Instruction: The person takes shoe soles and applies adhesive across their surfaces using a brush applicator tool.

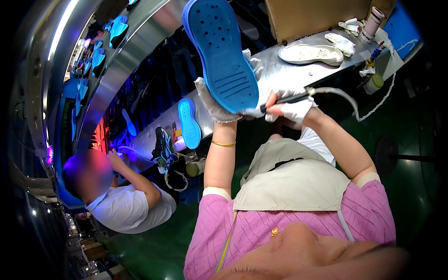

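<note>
A large blue shoe sole (226, 60), its inner face dotted with holes and ridged near the heel, is held up over the bench. My left hand (212, 101), in a grey knit glove, is closed around its heel end and edges from beneath. In a white glove with bare fingertips, my right hand (295, 110) grips a brush (290, 99) with a dark handle. A clear tube (343, 95) runs from the handle's end. The brush's pale, blurred tip is at the sole's heel edge; whether it touches, I cannot tell.
On the metal bench (275, 74) lie a white sole (310, 54), white gloves (341, 44), a pink cylinder (373, 22) and another blue sole (189, 123). A cardboard box (308, 21) stands behind. At left, a co-worker (133, 203) sits near a conveyor (121, 51) carrying blue pieces.
</note>
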